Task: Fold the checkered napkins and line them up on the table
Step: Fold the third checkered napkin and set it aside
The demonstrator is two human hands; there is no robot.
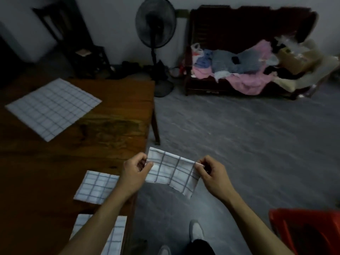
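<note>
Napkin (173, 173), folded, pinched at both top corners by left hand (135, 171) and right hand (213, 173), hangs right of counter (110, 126) edge, long axis left-right, left hand nearer the folded napkins (97, 187).

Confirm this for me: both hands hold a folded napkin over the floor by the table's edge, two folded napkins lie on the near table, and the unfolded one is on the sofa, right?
Not quite. The head view shows the unfolded napkin lying flat on the table, at its far left, not on the sofa. The rest holds: the left hand and right hand hold a folded napkin, and two folded napkins lie near.
</note>
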